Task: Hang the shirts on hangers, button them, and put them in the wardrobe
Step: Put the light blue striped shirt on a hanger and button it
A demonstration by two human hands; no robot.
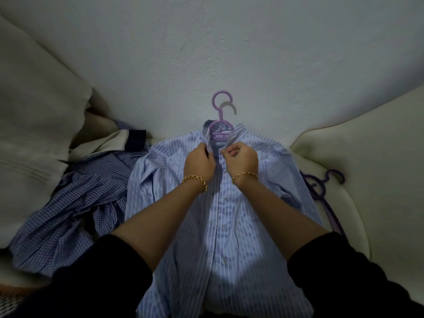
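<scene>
- I read left hand point(200, 162) and right hand point(241, 157), fingers curled, each pinching a collar edge of the striped shirt point(236, 260).
- Button line point(224, 227) runs near-to-far between them (hanger point(220, 134) hook farthest).

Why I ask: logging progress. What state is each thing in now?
striped shirt: on a hanger, lying flat, open at the collar.
lilac hanger: inside the striped shirt, hook sticking out.
checked shirt: crumpled, no hanger.
purple hangers: lying bare.
left hand: pinching the shirt's edge by the collar.
right hand: pinching the opposite edge.
</scene>
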